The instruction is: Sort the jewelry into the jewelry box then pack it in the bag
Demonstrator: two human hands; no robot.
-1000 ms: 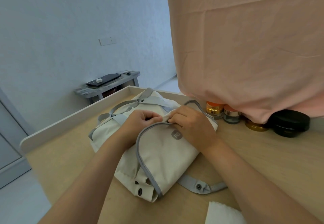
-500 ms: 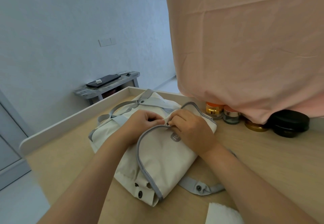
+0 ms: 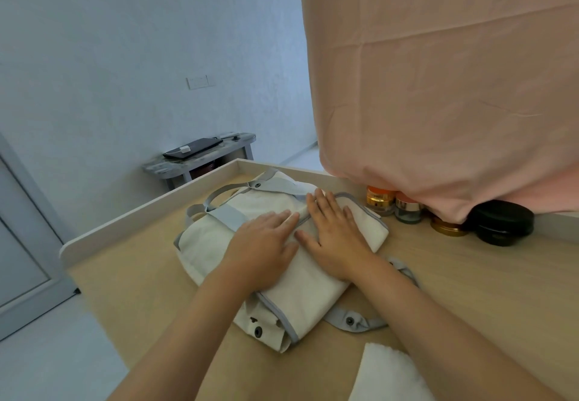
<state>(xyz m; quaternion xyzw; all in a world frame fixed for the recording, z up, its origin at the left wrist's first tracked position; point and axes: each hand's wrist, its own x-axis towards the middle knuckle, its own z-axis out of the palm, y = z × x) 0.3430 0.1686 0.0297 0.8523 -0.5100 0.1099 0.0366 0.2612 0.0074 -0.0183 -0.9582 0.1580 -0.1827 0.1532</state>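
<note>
A cream canvas bag [image 3: 206, 244] with grey trim and grey straps lies flat on the wooden table [image 3: 470, 291]. My left hand [image 3: 263, 247] lies palm down on the bag's middle, fingers straight. Beside it my right hand [image 3: 335, 231] presses flat on the bag's flap, fingers spread and pointing away from me. The two hands almost touch at the thumbs. No jewelry box or jewelry shows; the bag hides whatever is inside it.
Small cosmetic jars [image 3: 380, 200] and black round cases [image 3: 501, 222] stand at the back right under a hanging pink cloth [image 3: 438, 87]. A white cloth [image 3: 385, 375] lies at the near edge. The table has a raised white rim [image 3: 150, 209] on the left.
Both hands have let go of the bag's flap edge that they were pinching and now lie flat on the bag with straight fingers.
</note>
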